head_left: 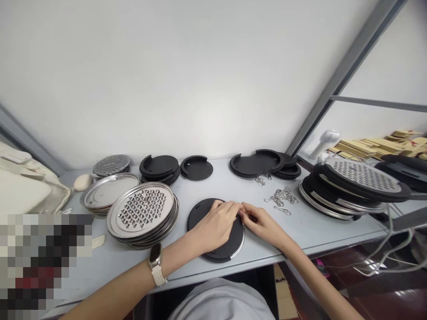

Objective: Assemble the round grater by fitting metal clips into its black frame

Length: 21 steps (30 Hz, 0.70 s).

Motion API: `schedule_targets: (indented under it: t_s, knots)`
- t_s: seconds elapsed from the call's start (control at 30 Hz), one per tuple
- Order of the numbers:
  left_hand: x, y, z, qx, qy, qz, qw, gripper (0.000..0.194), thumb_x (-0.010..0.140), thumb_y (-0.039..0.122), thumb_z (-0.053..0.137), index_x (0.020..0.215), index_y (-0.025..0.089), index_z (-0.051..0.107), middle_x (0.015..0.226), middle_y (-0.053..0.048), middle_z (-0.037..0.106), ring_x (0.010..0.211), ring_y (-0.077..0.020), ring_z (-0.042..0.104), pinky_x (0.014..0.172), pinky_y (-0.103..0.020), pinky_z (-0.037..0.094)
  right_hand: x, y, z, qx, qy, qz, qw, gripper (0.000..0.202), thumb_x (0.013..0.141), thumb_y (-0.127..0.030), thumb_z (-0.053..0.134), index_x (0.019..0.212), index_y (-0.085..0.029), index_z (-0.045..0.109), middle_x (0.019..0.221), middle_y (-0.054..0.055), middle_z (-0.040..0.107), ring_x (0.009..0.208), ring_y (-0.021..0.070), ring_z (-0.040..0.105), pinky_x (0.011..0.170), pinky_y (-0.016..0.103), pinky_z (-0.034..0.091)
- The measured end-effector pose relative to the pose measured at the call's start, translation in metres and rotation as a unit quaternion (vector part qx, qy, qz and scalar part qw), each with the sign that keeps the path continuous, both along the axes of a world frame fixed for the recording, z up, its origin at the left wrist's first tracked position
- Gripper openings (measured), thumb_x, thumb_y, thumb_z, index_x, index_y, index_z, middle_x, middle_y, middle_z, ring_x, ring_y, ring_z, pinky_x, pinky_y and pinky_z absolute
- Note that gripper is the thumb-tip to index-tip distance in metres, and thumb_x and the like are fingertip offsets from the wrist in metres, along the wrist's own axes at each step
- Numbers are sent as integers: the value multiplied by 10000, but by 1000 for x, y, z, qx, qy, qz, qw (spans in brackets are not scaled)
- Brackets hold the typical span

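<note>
A round black disc (216, 253) with a thin silvery edge at its lower right lies flat near the table's front edge. Over its middle and upper right reaches my left hand (216, 224), its fingers together and pointing at the disc's right rim. My right hand (258, 222) meets it there, fingers curled in a pinch at the rim. Whatever sits between the fingertips is hidden. Just right of the hands lies a pile of small metal clips (283, 196). To the left, a stack of metal grater discs (143, 215) stands close to my left forearm.
Black round holders (160, 166) lie at the back, with others (256, 163) further right. More metal discs (110, 191) sit at the left. A tall stack of black holders and graters (353, 191) stands at the right, near a grey metal frame (347, 71) and loose white cables.
</note>
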<state>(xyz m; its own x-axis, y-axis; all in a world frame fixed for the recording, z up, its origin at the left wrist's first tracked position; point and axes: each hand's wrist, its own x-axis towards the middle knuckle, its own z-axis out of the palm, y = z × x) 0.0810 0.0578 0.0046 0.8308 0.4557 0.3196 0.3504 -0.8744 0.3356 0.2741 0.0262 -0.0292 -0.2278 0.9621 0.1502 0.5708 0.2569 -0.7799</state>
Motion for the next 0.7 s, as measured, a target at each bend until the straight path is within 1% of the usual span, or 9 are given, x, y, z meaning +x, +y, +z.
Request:
schedule_targets:
  t_s: [0.13, 0.37, 0.53, 0.7]
  knots:
    - [-1, 0, 0, 1, -1, -1, 1000, 316, 904, 26, 363, 1185, 153, 429, 1107, -74, 559, 1039, -196, 522, 937, -346, 362, 1, 0, -2, 0, 0, 5, 1000, 239, 949, -317, 409, 743, -198, 430, 636, -52, 364, 582, 116, 326, 537, 232, 281]
    - [0, 0, 0, -4, -1, 0, 1000, 309, 907, 30, 359, 1181, 157, 421, 1099, -74, 554, 1027, -203, 524, 931, -353, 370, 0, 0, 0, -7, -3, 6, 1000, 245, 954, -317, 401, 741, -199, 422, 640, -54, 347, 587, 117, 317, 543, 238, 279]
    - [-1, 0, 0, -2, -1, 4, 1000, 346, 910, 26, 342, 1232, 148, 370, 1130, -90, 524, 1049, -215, 506, 941, -364, 380, 1, 0, -1, -7, -2, 11, 1000, 222, 953, -298, 396, 756, -199, 426, 651, -51, 369, 596, 119, 337, 553, 238, 289]
    - [-1, -2, 2, 0, 1, 12, 1000, 351, 905, 29, 343, 1234, 152, 363, 1136, -94, 494, 1032, -222, 482, 918, -361, 409, 1, 1, -1, -6, -6, 13, 1000, 228, 948, -300, 399, 742, -202, 409, 634, -57, 354, 581, 115, 325, 543, 234, 283]
